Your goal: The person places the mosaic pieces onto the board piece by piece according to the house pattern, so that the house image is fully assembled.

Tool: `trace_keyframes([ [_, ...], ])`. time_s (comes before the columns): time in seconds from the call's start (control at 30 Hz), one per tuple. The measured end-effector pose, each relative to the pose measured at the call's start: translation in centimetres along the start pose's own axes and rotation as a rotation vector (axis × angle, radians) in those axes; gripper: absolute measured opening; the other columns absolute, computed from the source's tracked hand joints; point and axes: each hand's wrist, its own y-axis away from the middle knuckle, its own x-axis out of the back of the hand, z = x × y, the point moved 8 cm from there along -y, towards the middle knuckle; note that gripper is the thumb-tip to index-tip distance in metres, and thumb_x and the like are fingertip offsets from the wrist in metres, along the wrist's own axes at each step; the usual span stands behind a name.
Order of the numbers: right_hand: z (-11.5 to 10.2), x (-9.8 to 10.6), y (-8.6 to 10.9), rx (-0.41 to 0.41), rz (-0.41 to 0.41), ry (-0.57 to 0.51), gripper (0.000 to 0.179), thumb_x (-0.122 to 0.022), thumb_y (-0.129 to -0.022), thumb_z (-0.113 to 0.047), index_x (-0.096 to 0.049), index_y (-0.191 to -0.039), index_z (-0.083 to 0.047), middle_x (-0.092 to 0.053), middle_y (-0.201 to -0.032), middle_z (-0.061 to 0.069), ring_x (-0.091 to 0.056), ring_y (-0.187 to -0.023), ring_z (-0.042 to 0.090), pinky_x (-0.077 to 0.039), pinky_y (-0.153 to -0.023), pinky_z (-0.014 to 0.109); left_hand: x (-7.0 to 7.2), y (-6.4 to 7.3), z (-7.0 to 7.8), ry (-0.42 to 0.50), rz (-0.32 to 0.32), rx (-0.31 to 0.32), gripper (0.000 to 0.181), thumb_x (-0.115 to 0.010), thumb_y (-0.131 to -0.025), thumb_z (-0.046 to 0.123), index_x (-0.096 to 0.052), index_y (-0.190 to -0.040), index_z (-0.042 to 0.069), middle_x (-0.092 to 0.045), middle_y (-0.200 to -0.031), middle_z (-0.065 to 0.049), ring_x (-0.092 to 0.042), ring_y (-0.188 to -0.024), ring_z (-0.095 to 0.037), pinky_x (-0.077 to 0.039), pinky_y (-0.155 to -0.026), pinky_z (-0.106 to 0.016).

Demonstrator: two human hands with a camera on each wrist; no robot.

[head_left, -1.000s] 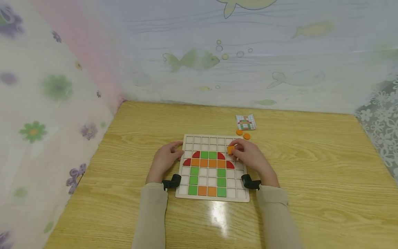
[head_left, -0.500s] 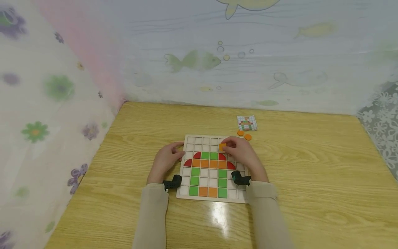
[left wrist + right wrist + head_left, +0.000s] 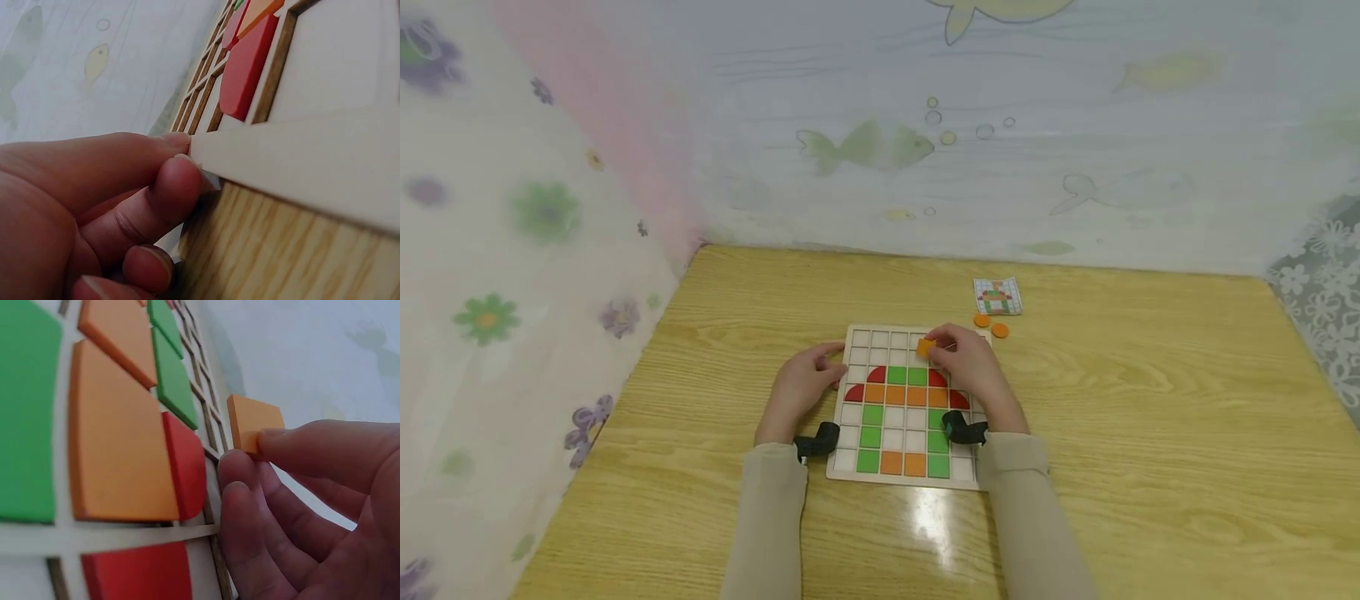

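Observation:
My right hand [image 3: 973, 367] pinches an orange square tile [image 3: 925, 347] between thumb and fingers. The tile is tilted over the upper cells of a wooden grid board [image 3: 895, 482], and the right wrist view shows it raised above the grid. At the board's left edge, my left hand [image 3: 800, 385] grips the rim with its thumb and fingertips, its other fingers curled below. Green tiles [image 3: 872, 415], orange tiles [image 3: 891, 462] and red quarter-round tiles [image 3: 855, 392] sit in the cells, forming a mushroom-like shape. My right hand covers part of the board's right side.
Beyond the board's upper right corner lie two orange discs [image 3: 982, 320] on the wooden table [image 3: 1150, 417]. A small paper card [image 3: 997, 297] with a coloured grid pattern lies just behind them. A wall with fish drawings [image 3: 865, 150] borders the table's far edge.
My right hand has carried the orange square tile leftward and slightly away over the board's upper rows. The left hand has stayed at the board's left edge.

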Motion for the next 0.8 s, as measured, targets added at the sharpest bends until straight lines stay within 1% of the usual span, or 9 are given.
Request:
trace_keyframes([
  [0.13,0.1,-0.2,-0.1,-0.001,0.007,0.013,0.017,-0.057,-0.085,-0.022,-0.061,-0.101,-0.018,-0.058,-0.101,0.0,-0.051,-0.091,0.019,-0.042,-0.08,0.035,-0.1,0.1,-0.2,0.023,-0.007,0.021,0.04,-0.06,-0.085,0.031,-0.054,-0.124,0.025,-0.058,-0.074,0.001,-0.048,-0.066,-0.017,-0.036,-0.062,-0.03],
  [0.23,-0.1,-0.4,0.0,0.006,0.01,0.041,0.016,-0.057,-0.085,-0.021,-0.062,-0.1,-0.017,-0.059,-0.1,0.001,-0.052,-0.089,0.019,-0.042,-0.08,0.035,-0.2,0.1,-0.3,0.035,-0.011,0.03,0.039,-0.06,-0.085,0.03,-0.054,-0.123,0.025,-0.058,-0.073,0.001,-0.049,-0.065,-0.018,-0.036,-0.063,-0.031],
  [0.47,-0.8,-0.9,0.1,0.019,0.019,0.096,0.015,-0.059,-0.085,-0.019,-0.064,-0.099,-0.017,-0.06,-0.098,0.001,-0.051,-0.086,0.018,-0.041,-0.079,0.035,-0.2,0.0,-0.4,0.037,-0.007,0.022,0.039,-0.06,-0.085,0.03,-0.055,-0.123,0.025,-0.059,-0.074,0.001,-0.05,-0.065,-0.017,-0.036,-0.064,-0.031],
  [0.6,-0.8,-0.9,0.0,0.024,0.031,0.11,0.015,-0.059,-0.084,-0.019,-0.065,-0.098,-0.017,-0.061,-0.097,0.001,-0.051,-0.085,0.018,-0.042,-0.078,0.034,-0.2,0.0,-0.3,0.041,-0.007,0.023,0.038,-0.061,-0.084,0.03,-0.055,-0.122,0.026,-0.059,-0.073,0.001,-0.051,-0.066,-0.017,-0.036,-0.065,-0.031],
  [0.8,-1.0,-1.0,0.0,0.053,0.033,0.129,0.013,-0.059,-0.085,-0.018,-0.066,-0.096,-0.016,-0.062,-0.095,0.001,-0.052,-0.084,0.018,-0.042,-0.077,0.034,-0.2,0.0,-0.1,0.044,-0.003,0.019,0.039,-0.061,-0.084,0.029,-0.055,-0.122,0.025,-0.059,-0.073,0.001,-0.051,-0.065,-0.016,-0.036,-0.065,-0.03],
])
